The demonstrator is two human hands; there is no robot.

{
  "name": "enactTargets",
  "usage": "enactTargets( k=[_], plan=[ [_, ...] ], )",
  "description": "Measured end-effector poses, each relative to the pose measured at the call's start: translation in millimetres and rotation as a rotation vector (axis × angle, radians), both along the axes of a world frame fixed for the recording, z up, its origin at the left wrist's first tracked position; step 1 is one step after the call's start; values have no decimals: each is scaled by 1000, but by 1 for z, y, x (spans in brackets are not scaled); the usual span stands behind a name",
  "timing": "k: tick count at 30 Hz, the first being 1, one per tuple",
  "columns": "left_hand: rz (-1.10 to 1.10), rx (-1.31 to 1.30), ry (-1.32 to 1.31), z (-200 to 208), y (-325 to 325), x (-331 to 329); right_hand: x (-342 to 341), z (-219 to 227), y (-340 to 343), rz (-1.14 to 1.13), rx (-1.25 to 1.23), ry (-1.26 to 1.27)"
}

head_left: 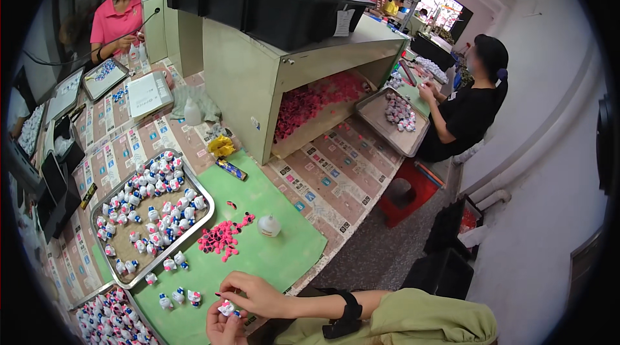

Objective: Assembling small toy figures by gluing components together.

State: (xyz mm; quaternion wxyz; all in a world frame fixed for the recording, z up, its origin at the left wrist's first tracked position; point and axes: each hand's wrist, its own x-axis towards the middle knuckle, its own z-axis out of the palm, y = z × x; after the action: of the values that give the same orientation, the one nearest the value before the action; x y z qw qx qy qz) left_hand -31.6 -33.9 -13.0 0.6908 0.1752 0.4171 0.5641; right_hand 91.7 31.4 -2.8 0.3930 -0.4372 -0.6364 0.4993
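Observation:
My left hand (224, 328) is closed around a small white figurine (227, 308) with blue and pink parts. Just above it, my right hand (254, 293) has its fingertips pinched together close to the figurine. A tiny dark spot shows at those fingertips, too small to name. On the green mat (294, 251) beyond my hands lies a pile of small pink and black pieces (223, 238), next to a translucent squeeze bottle (268, 225). Several loose figurines (179, 294) stand left of my hands.
A metal tray (208, 206) of figurines lies left, with another full tray (139, 319) nearer. A yellow crumpled thing (221, 146) sits by a cabinet (239, 87) carrying a black bin (258, 19). Co-workers sit at far left (119, 19) and right (475, 100). A red stool (407, 193) stands right.

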Motion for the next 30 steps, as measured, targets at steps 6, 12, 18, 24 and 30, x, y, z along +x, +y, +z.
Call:
enactTargets(
  k=[6, 12, 18, 24, 30],
  plan=[
    [-49, -15, 16, -9, -2, -8, 6, -10, 2, 38, 448, -134],
    [-105, -67, 57, 1, -1, -7, 17, -11, 6, 185, 520, -309],
    [-188, -42, 70, -9, -1, -13, 21, -10, 9, 215, 522, -326],
    [-143, -93, 89, -14, 2, -10, 21, -9, 5, 110, 327, -185],
    [31, -105, 26, 12, 11, -2, 26, 8, 7, 48, 474, -150]
  ],
)
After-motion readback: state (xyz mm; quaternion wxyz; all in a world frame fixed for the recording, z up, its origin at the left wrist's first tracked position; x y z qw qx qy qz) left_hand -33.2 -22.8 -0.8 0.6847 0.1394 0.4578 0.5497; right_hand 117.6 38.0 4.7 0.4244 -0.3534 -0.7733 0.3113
